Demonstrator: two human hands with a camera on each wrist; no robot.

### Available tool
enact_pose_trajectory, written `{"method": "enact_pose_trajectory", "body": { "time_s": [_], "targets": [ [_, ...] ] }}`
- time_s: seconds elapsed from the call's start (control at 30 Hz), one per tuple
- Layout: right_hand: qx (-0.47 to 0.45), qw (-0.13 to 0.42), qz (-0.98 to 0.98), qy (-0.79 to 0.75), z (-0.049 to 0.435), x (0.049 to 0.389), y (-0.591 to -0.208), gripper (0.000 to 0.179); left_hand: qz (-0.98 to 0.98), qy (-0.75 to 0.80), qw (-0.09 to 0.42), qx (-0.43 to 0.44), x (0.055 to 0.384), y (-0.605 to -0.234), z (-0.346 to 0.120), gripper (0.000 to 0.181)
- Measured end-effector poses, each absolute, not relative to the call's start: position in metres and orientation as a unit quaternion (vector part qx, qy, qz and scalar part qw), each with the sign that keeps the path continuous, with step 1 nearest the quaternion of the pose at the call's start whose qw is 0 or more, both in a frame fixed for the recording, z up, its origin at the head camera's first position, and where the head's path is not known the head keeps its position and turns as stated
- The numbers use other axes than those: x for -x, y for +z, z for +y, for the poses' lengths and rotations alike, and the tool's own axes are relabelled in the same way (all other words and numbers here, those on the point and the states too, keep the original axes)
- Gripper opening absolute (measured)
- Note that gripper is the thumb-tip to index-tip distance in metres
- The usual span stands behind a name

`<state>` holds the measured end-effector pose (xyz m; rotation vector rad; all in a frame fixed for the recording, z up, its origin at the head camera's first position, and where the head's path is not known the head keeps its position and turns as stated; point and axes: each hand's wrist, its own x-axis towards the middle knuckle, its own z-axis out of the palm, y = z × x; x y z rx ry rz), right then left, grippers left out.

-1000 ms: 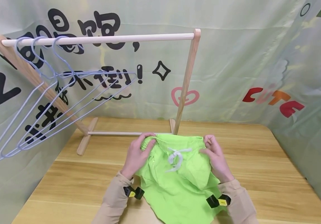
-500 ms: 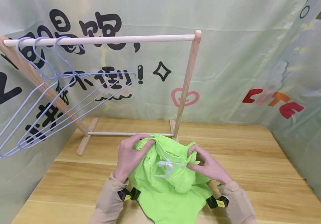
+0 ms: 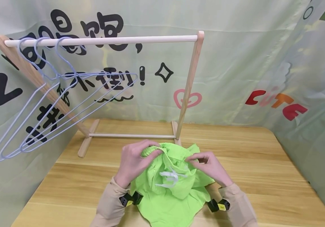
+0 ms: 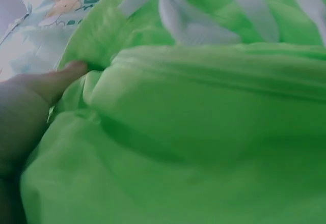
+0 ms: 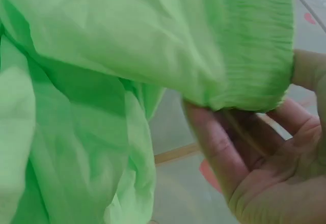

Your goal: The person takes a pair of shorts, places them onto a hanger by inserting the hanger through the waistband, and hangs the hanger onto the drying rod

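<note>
Bright green shorts (image 3: 173, 200) with a gathered elastic waistband and a white drawstring (image 3: 171, 177) hang between my hands, their lower part over the near table. My left hand (image 3: 135, 160) pinches the waistband's left end, thumb on the near side; in the left wrist view its thumb (image 4: 61, 79) presses into the cloth. With thumb and fingers, my right hand (image 3: 211, 167) holds the waistband farther right. The right wrist view has the ribbed waistband (image 5: 257, 48) between the right thumb and fingers. The waist is bunched, its opening folded. Cloth hides some left fingertips.
Behind the shorts a wooden rack (image 3: 191, 85) with a white top rail (image 3: 151, 39) stands on the wood table (image 3: 250, 151). Several light purple wire hangers (image 3: 74, 74) hang at the rail's left end. A printed cloth (image 3: 236, 63) backs the table.
The right hand has moved left and a little down, toward the left hand. The waistband, spread wide a second ago, is now folded and bunched between them. The left hand has shifted slightly.
</note>
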<state>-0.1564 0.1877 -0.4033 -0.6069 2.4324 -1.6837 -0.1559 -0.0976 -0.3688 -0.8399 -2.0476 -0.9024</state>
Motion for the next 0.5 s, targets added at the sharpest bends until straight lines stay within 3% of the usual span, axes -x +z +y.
{"method": "enact_pose_trajectory", "body": {
  "time_s": [0.2, 0.5],
  "targets": [
    [0.183, 0.019, 0.829, -0.528, 0.186, 0.157, -0.404, 0.037, -0.812, -0.335, 0.323, 0.353, 0.155, -0.369, -0.099, 0.016],
    [0.125, -0.056, 0.856, -0.498, 0.187, 0.158, -0.399, 0.037, -0.858, -0.277, 0.239, 0.359, 0.153, -0.368, -0.110, 0.023]
  ]
}}
